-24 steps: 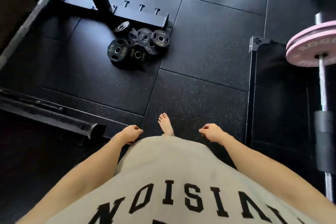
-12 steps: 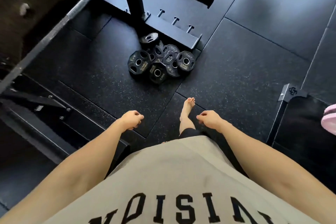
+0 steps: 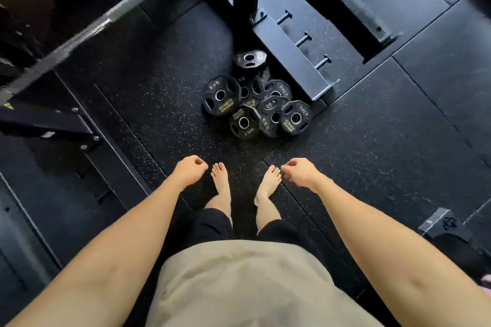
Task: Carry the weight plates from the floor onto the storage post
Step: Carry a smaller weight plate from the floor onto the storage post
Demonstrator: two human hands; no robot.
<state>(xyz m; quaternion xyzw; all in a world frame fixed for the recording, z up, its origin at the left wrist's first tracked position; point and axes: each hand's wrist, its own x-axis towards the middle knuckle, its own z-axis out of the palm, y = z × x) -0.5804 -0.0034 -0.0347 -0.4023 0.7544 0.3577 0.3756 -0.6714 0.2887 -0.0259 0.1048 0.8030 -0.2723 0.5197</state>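
Compared with half a second earlier, we find the pile of weight plates [image 3: 255, 98] nearer and larger in view, and both bare feet [image 3: 220, 180] now planted side by side just short of it, where only one showed before. The plates lie in an overlapping heap on the rubber floor [image 3: 372, 141], mostly flat with their centre holes facing up; several lean on their neighbours, and one plate [image 3: 249, 59] sits apart at the far end beside the rack base [image 3: 289, 56]. The heap's long axis runs from the feet toward that base, which bears three short pegs [image 3: 303, 39] pointing sideways. The left hand [image 3: 188, 168] and right hand [image 3: 301, 171] hang apart, fingers loosely curled, holding nothing. A barbell [image 3: 106, 21] crosses diagonally at upper left.
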